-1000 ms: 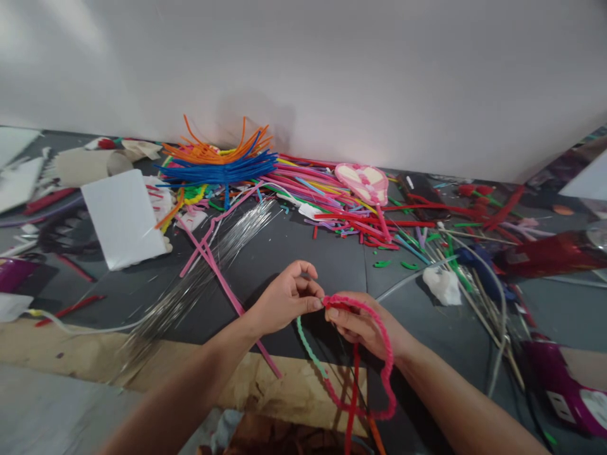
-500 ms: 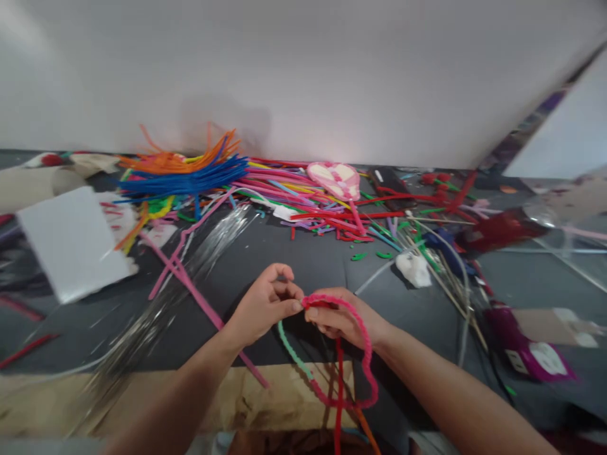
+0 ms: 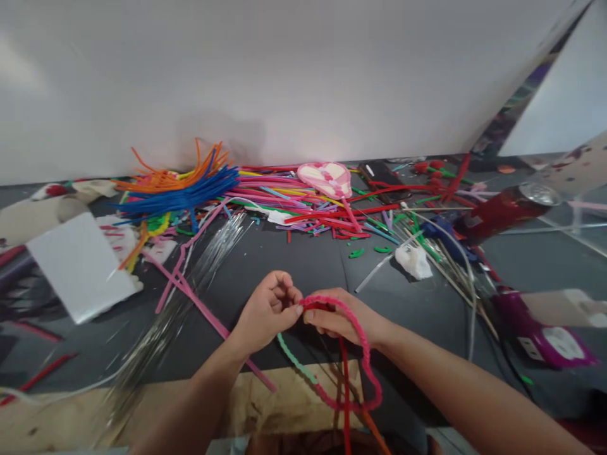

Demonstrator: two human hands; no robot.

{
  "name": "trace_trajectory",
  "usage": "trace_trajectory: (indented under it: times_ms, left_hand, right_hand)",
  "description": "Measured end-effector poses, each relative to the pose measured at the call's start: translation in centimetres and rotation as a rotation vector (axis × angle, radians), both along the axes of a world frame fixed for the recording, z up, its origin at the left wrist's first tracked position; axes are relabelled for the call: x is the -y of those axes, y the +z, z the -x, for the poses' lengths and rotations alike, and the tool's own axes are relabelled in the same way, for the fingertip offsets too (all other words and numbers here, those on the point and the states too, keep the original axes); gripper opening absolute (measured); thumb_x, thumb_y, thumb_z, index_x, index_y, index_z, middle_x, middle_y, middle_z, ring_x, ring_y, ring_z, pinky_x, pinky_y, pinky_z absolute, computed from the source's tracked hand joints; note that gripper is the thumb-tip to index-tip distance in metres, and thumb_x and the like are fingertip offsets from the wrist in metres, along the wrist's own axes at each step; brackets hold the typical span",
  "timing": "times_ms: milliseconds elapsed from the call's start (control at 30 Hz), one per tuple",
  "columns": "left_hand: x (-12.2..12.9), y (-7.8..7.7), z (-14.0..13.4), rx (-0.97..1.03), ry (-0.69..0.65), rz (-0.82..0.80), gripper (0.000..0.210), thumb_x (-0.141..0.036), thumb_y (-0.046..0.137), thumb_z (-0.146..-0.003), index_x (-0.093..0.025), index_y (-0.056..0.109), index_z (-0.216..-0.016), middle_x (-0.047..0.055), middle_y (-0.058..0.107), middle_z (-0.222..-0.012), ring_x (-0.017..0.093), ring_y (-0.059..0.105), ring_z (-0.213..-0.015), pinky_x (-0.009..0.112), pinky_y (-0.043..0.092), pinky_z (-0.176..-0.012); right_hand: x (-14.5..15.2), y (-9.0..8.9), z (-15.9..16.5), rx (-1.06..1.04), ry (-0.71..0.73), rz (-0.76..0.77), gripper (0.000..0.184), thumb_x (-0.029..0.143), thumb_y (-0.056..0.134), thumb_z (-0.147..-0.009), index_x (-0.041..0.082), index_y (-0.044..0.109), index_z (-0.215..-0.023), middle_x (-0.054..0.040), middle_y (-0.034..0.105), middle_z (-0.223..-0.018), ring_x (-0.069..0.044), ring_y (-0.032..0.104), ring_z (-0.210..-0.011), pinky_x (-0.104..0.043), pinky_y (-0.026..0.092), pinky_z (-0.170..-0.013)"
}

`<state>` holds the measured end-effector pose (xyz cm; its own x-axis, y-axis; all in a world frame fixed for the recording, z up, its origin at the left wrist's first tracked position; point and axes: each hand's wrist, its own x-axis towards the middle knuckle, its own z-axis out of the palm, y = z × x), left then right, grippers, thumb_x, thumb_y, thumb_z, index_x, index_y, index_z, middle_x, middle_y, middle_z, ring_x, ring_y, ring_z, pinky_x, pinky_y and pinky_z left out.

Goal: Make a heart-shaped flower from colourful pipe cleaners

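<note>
A loop of twisted pipe cleaner (image 3: 367, 363), mostly pink with a mint-green stretch, hangs between my two hands. My left hand (image 3: 270, 311) pinches one end of it with thumb and forefinger, the other fingers curled. My right hand (image 3: 346, 319) grips the loop close beside that pinch, its fingers wrapped round and partly hidden. The exact join at the fingertips is too small to make out. Below my right hand, a straight red pipe cleaner (image 3: 345, 398) and an orange pipe cleaner (image 3: 376, 433) hang down behind or through the loop.
Blue pipe cleaners (image 3: 184, 189) and other colours lie heaped along the wall. A pink heart (image 3: 327, 180) rests on them. Thin metal wires (image 3: 199, 278) and a white card (image 3: 83, 268) lie left. To the right are a white lump (image 3: 414, 261), a red can (image 3: 507, 208) and a purple packet (image 3: 550, 332).
The camera view has tilted and shifted slightly. Both hands keep their hold on the loop, with the left fingers curled in a little more.
</note>
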<state>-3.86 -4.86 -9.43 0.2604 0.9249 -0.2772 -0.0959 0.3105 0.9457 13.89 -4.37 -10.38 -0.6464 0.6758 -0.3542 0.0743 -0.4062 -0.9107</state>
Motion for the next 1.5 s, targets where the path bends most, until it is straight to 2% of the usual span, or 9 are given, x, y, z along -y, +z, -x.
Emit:
trace_trajectory:
  times_ms: [333, 633, 767, 833, 933, 1067, 1233, 1367, 1500]
  left_hand:
    - [0.0, -0.1, 1.4, -0.198, -0.222, -0.017, 0.022, -0.033, 0.062, -0.076, -0.015, 0.063, -0.090, 0.003, 0.065, -0.082, 0.015, 0.057, -0.075, 0.025, 0.043, -0.070]
    - [0.3, 0.1, 1.6, -0.295, -0.172, -0.075, 0.017, -0.031, 0.055, -0.080, -0.015, 0.060, -0.084, -0.001, 0.059, -0.071, 0.012, 0.052, -0.067, 0.023, 0.040, -0.064]
    - [0.4, -0.4, 1.5, -0.221, -0.113, -0.045, 0.018, -0.032, 0.056, -0.079, -0.015, 0.058, -0.082, 0.000, 0.059, -0.068, 0.012, 0.055, -0.064, 0.025, 0.044, -0.065]
    - [0.4, -0.7, 1.4, -0.153, -0.053, 0.004, 0.021, -0.035, 0.058, -0.078, -0.014, 0.057, -0.080, 0.000, 0.059, -0.068, 0.011, 0.056, -0.063, 0.026, 0.046, -0.065]
    - [0.3, -1.0, 1.3, -0.076, -0.005, 0.077, 0.026, -0.038, 0.062, -0.075, -0.013, 0.057, -0.076, 0.002, 0.062, -0.070, 0.011, 0.057, -0.062, 0.025, 0.047, -0.064]
    - [0.3, -0.8, 1.2, -0.047, -0.018, 0.099, 0.026, -0.037, 0.063, -0.074, -0.012, 0.059, -0.074, 0.003, 0.063, -0.073, 0.009, 0.056, -0.062, 0.024, 0.047, -0.063]
    - [0.5, -1.0, 1.1, -0.048, -0.037, 0.029, 0.025, -0.037, 0.061, -0.075, -0.013, 0.058, -0.073, 0.001, 0.061, -0.067, 0.009, 0.054, -0.058, 0.023, 0.045, -0.061]
    - [0.8, -1.7, 1.0, -0.061, -0.021, -0.023, 0.022, -0.036, 0.059, -0.076, -0.015, 0.056, -0.073, -0.001, 0.058, -0.064, 0.009, 0.054, -0.056, 0.023, 0.045, -0.058]
    - [0.7, -2.2, 0.8, -0.104, 0.002, -0.026, 0.018, -0.033, 0.058, -0.076, -0.016, 0.055, -0.074, -0.002, 0.057, -0.063, 0.010, 0.053, -0.054, 0.023, 0.046, -0.055]
  right_hand:
    - [0.2, 0.0, -0.2, 0.023, 0.018, -0.017, 0.036, 0.051, 0.059, -0.078, 0.016, 0.053, -0.077, 0.0061, 0.043, -0.058, -0.004, 0.032, -0.046, -0.018, 0.024, -0.042]
    - [-0.8, -0.6, -1.6, -0.007, -0.001, 0.080, 0.037, 0.050, 0.063, -0.077, 0.013, 0.059, -0.083, 0.0054, 0.047, -0.058, -0.003, 0.031, -0.042, -0.017, 0.023, -0.040]
    - [-1.4, 0.1, -2.7, 0.124, -0.138, -0.159, 0.035, 0.049, 0.055, -0.082, 0.016, 0.061, -0.094, 0.0016, 0.056, -0.068, -0.007, 0.046, -0.051, -0.020, 0.037, -0.049]
    - [-1.6, 1.1, -3.4, 0.257, -0.290, -0.430, 0.031, 0.044, 0.052, -0.085, 0.018, 0.060, -0.102, -0.0031, 0.061, -0.084, -0.013, 0.056, -0.069, -0.026, 0.045, -0.064]
    - [-1.2, 2.9, -4.0, 0.448, -0.443, -0.940, 0.021, 0.034, 0.049, -0.088, 0.020, 0.063, -0.096, -0.0076, 0.059, -0.102, -0.020, 0.056, -0.094, -0.036, 0.045, -0.083]
    - [0.8, 4.4, -2.4, 0.739, -0.212, -1.389, 0.019, 0.024, 0.051, -0.086, 0.023, 0.068, -0.094, -0.0093, 0.055, -0.116, -0.027, 0.044, -0.112, -0.045, 0.039, -0.093]
    - [2.0, 3.7, 1.0, 1.079, -0.040, -1.442, 0.018, 0.022, 0.053, -0.083, 0.019, 0.067, -0.095, -0.0104, 0.044, -0.136, -0.035, 0.031, -0.124, -0.054, 0.033, -0.096]
    - [1.4, 3.2, 1.5, 1.017, -0.046, -1.393, 0.015, 0.018, 0.052, -0.080, 0.020, 0.067, -0.077, -0.0092, 0.048, -0.132, -0.034, 0.030, -0.125, -0.054, 0.034, -0.095]
    - [1.6, 4.0, 1.3, 0.861, -0.115, -1.316, 0.015, 0.019, 0.052, -0.078, 0.019, 0.063, -0.067, -0.0097, 0.048, -0.130, -0.032, 0.031, -0.124, -0.053, 0.037, -0.095]
